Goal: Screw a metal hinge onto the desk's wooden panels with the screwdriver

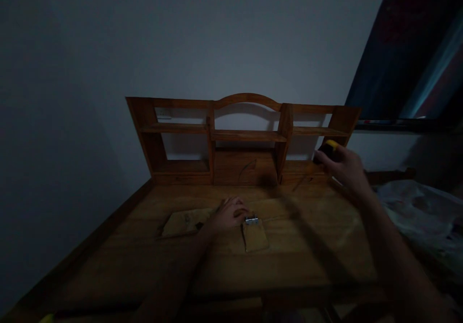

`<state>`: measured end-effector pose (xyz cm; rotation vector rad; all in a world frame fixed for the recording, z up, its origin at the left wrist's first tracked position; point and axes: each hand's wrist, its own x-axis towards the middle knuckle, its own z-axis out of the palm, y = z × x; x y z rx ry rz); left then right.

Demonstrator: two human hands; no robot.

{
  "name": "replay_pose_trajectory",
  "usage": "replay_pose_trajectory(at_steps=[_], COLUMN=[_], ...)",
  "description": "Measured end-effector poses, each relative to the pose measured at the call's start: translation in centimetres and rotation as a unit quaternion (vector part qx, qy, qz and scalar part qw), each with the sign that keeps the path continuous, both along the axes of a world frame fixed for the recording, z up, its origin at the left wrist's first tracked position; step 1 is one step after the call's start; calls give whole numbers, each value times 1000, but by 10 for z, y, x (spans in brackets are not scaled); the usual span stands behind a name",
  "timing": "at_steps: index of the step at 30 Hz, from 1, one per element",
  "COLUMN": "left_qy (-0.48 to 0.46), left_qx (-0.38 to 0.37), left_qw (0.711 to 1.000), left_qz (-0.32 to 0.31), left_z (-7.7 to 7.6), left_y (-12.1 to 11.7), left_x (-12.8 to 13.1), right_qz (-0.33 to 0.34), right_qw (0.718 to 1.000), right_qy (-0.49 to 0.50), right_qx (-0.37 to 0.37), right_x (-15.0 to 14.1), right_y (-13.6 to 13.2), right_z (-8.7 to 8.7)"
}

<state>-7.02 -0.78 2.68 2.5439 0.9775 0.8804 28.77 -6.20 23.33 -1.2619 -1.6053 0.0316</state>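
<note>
One small tan board (256, 238) with one silvery metal fitting (252, 220) at its far edge lies on the counter (231, 274), to the right of my left fingers (236, 201) and slightly nearer me. These are bent low beside the fitting; I cannot tell if they grip anything. One larger tan piece (183, 222) lies to their left. My right fingers (326, 161) clasp one dark-and-yellow tool (327, 151), raised above the counter, well apart from the board. One shelf unit (247, 135) stands behind.
</note>
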Motion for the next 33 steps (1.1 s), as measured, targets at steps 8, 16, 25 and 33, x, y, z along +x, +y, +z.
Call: replay_pose_trajectory(at_steps=[8, 16, 25, 33], left_qy=[-28, -36, -37, -7], left_qx=[-81, -95, -121, -110], left_qw=[996, 993, 985, 987], left_qz=[-22, -53, -121, -118], left_z=[-3, 3, 10, 20], left_y=[10, 10, 16, 10], left_x=[-4, -3, -9, -7], right_qz=[333, 363, 382, 410], right_qw=[932, 906, 889, 877], right_qy=[-5, -112, -149, -128], right_qx=[-145, -186, -204, -215], right_x=[-150, -152, -145, -143], right_y=[42, 51, 58, 67], right_z=[-1, -19, -23, -24])
